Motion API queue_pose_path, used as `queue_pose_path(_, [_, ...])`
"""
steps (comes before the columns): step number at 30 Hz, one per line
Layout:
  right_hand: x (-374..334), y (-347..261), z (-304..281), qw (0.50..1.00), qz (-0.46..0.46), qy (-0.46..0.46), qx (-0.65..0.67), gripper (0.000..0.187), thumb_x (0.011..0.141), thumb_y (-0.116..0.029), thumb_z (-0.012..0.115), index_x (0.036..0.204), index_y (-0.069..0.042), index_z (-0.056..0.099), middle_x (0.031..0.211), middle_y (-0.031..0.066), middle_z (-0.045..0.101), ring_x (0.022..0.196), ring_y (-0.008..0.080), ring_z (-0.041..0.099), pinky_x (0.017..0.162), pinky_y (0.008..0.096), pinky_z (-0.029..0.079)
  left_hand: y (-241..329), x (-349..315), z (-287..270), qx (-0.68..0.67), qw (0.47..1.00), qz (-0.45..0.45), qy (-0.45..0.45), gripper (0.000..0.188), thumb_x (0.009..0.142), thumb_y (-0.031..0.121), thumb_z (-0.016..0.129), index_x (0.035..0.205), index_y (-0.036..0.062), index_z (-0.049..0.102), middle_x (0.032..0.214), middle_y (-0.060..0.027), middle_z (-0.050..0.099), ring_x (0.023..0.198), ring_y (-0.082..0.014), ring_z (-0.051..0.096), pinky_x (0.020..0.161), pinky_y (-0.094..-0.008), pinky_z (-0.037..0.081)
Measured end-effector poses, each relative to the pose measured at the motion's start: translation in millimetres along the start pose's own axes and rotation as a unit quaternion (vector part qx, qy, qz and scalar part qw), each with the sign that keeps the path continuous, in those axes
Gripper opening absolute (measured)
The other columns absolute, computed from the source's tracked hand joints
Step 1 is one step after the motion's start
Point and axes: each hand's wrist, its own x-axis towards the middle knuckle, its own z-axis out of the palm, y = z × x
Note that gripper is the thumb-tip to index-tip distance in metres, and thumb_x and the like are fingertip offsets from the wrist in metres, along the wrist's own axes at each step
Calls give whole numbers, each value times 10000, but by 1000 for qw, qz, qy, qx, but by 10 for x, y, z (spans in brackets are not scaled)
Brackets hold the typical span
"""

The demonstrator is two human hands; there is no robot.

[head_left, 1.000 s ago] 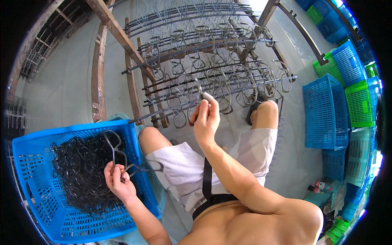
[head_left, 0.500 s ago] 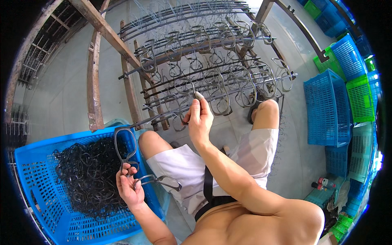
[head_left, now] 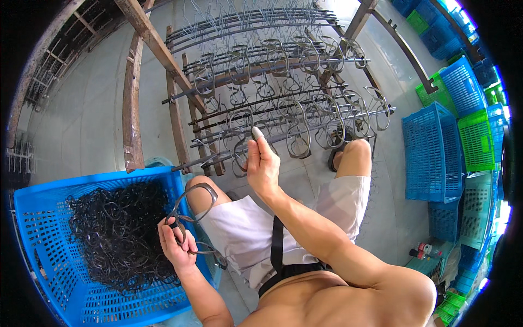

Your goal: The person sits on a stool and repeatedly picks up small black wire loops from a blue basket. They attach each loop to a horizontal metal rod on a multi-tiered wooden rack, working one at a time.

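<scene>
My left hand (head_left: pixel 177 245) is closed around dark, figure-eight looped frames (head_left: pixel 196 203), beside the blue basket. Their loops stick out above and to the right of the fingers. My right hand (head_left: pixel 264 169) reaches to the near bars of the rack, index finger stretched out and thumb a little apart from it. A pale cover (head_left: pixel 256 132) sits on that fingertip, at the edge of a hanging looped frame (head_left: pixel 239 115). Whether the finger touches that frame I cannot tell; the other fingers are partly hidden. A tangled heap of black looped pieces (head_left: pixel 122 234) fills much of the blue basket (head_left: pixel 49 256).
Ahead stands a rack with dark bars (head_left: pixel 218 129), where several looped frames hang in rows. Thin wire hooks (head_left: pixel 245 24) line its far bars. Rusty posts (head_left: pixel 132 103) rise at the left. Blue crates (head_left: pixel 433 152) and green crates (head_left: pixel 476 140) are stacked at the right.
The frames in my left hand have turned, the upper loop swinging right and the lower one drawing in. My right hand's fingertips have moved slightly left, and its thumb and index finger are farther apart.
</scene>
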Motion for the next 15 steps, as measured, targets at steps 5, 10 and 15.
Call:
queue_pose_path(5, [71, -83, -138, 999, 36, -4, -5, 324, 937, -142, 513, 1240, -27, 512, 577, -12, 466, 464, 61, 415, 431, 238, 395, -7, 53, 115, -7, 999, -19, -27, 285, 985, 293, 377, 1029, 43, 506, 498, 41, 292, 362, -40, 238, 314, -185, 273])
queue_pose_path(10, [-43, -418, -390, 992, 19, -59, -107, 449, 880, -148, 585, 1283, -10, 441, 866, 82, 538, 785, 164, 527, 704, 311, 451, -33, 130, 172, 83, 992, 1, -97, 258, 967, 239, 425, 979, 14, 550, 488, 24, 328, 360, -50, 290, 313, -206, 297])
queue_pose_path(15, [-366, -769, -650, 908, -212, -314, -181, 440, 800, -247, 665, 1160, -27, 540, 1134, 209, 469, 1062, 359, 441, 913, 422, 364, 135, 223, 240, 136, 965, -85, -210, 257, 931, 233, 503, 944, -14, 574, 485, 16, 422, 373, -63, 386, 357, -204, 269])
